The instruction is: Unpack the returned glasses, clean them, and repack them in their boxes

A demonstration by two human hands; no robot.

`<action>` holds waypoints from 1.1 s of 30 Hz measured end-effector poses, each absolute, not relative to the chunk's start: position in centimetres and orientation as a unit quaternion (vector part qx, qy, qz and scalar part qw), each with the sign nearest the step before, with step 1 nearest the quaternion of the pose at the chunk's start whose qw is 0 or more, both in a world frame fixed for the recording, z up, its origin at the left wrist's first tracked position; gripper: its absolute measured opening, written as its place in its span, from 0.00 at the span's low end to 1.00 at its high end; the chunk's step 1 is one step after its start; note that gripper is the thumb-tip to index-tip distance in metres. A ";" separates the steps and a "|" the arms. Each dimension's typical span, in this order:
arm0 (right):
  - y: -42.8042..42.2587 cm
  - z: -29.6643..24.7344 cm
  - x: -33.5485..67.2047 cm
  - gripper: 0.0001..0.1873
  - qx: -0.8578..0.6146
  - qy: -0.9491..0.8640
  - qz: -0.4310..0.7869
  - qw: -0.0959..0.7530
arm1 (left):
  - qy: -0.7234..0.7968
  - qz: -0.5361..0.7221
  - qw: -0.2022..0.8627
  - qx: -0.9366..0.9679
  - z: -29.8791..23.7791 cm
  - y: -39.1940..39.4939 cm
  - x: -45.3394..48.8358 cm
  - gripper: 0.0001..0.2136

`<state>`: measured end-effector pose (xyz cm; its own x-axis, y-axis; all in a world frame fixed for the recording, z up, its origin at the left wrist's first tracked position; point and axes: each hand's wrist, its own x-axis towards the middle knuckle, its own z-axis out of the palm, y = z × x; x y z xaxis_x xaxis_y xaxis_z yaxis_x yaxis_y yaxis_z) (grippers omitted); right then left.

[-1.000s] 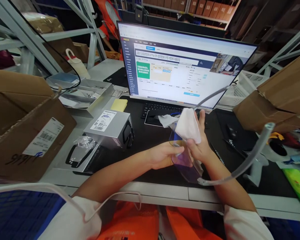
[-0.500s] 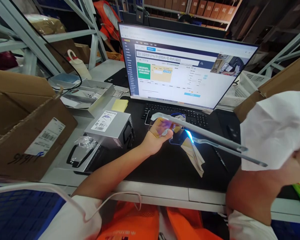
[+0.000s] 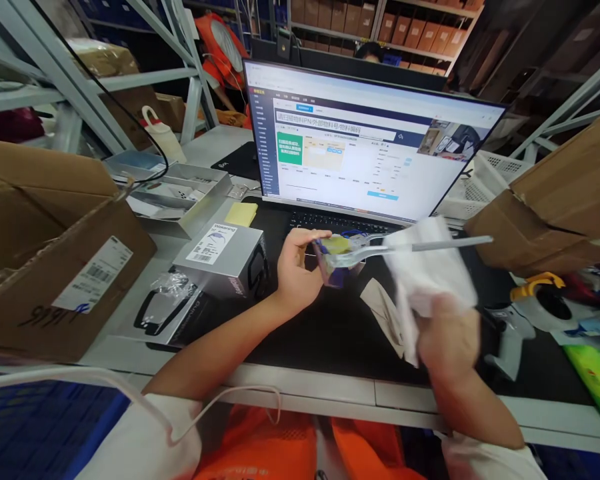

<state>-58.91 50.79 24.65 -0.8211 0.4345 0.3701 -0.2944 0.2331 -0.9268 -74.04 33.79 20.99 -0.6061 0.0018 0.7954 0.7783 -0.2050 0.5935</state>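
My left hand point(image 3: 300, 273) is closed on a pair of glasses point(image 3: 350, 257) with tinted, reflective lenses, gripping them by the lens end. Their translucent grey temples stretch to the right over the desk. In my right hand point(image 3: 450, 333), blurred by motion, is a white tissue point(image 3: 430, 267), bunched in the fingers and lying across the temples; whether it presses on them I cannot tell. Below, a beige cloth point(image 3: 383, 317) lies on the black mat point(image 3: 325, 340), partly behind the tissue. A silver glasses box point(image 3: 225, 260) stands left of my left hand.
A monitor point(image 3: 350, 167) and keyboard point(image 3: 320, 220) stand behind my hands. Cardboard boxes flank the desk, one point(image 3: 55, 267) at left, another point(image 3: 555, 200) at right. At right lie a tape dispenser point(image 3: 510, 343) and a green packet point(image 3: 593, 377). A cable point(image 3: 120, 393) crosses the lower left.
My right hand has swung left with the tissue, from the right edge to the glasses' temples. My left hand has turned the glasses, so the lenses face differently.
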 end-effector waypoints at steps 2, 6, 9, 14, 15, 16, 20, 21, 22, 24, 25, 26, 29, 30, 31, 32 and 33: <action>49.0 24.0 -60.7 0.27 -0.020 -0.738 0.621 0.263 | -0.582 -0.662 0.312 -0.354 20.6 33.8 -74.1 0.18; 46.4 22.2 -62.8 0.30 0.046 -0.729 0.653 0.198 | -0.641 -0.580 0.359 -0.352 20.5 33.7 -74.0 0.16; 45.8 20.9 -63.2 0.26 0.064 -0.723 0.663 0.184 | -0.709 -0.518 0.358 -0.318 21.2 33.4 -73.8 0.13; 45.4 20.9 -63.1 0.25 0.003 -0.584 0.801 0.131 | -0.761 -0.444 0.364 -0.302 21.8 33.4 -73.6 0.12; 45.3 21.3 -63.0 0.25 -0.008 -0.543 0.831 0.118 | -0.757 -0.440 0.376 -0.303 21.8 33.4 -73.6 0.12; 45.4 21.8 -62.9 0.25 -0.018 -0.510 0.853 0.108 | -0.752 -0.436 0.389 -0.305 21.8 33.5 -73.6 0.13; 46.1 23.8 -62.5 0.22 -0.056 -0.466 0.880 0.075 | -0.744 -0.413 0.422 -0.312 21.8 33.5 -73.7 0.13; 46.4 24.2 -62.5 0.22 -0.065 -0.468 0.879 0.068 | -0.747 -0.404 0.426 -0.311 21.8 33.4 -73.8 0.13; 46.7 24.5 -62.5 0.22 -0.070 -0.473 0.876 0.060 | -0.751 -0.395 0.429 -0.310 21.9 33.4 -73.8 0.12; 47.5 25.0 -62.6 0.22 -0.072 -0.490 0.867 0.049 | -0.756 -0.378 0.436 -0.309 21.9 33.3 -73.9 0.12; 47.9 25.1 -62.6 0.22 -0.068 -0.501 0.862 0.045 | -0.756 -0.375 0.439 -0.310 21.9 33.2 -73.9 0.12; 48.3 25.2 -62.7 0.23 -0.062 -0.515 0.854 0.042 | -0.752 -0.377 0.441 -0.313 21.8 33.2 -74.0 0.13; 49.7 25.5 -62.5 0.25 -0.052 -0.569 0.818 0.065 | -0.726 -0.435 0.431 -0.315 21.5 33.3 -74.5 0.13; 50.2 25.6 -62.4 0.25 -0.055 -0.586 0.803 0.093 | -0.711 -0.478 0.412 -0.311 21.3 33.4 -74.8 0.13; 50.7 25.7 -62.2 0.24 -0.063 -0.599 0.787 0.134 | -0.691 -0.535 0.383 -0.302 21.0 33.6 -75.2 0.13; 51.2 25.9 -62.1 0.23 -0.072 -0.606 0.769 0.191 | -0.663 -0.601 0.343 -0.287 20.8 33.8 -75.6 0.13; 51.6 26.1 -62.0 0.23 -0.081 -0.607 0.745 0.263 | -0.629 -0.667 0.295 -0.270 20.5 34.0 -76.0 0.14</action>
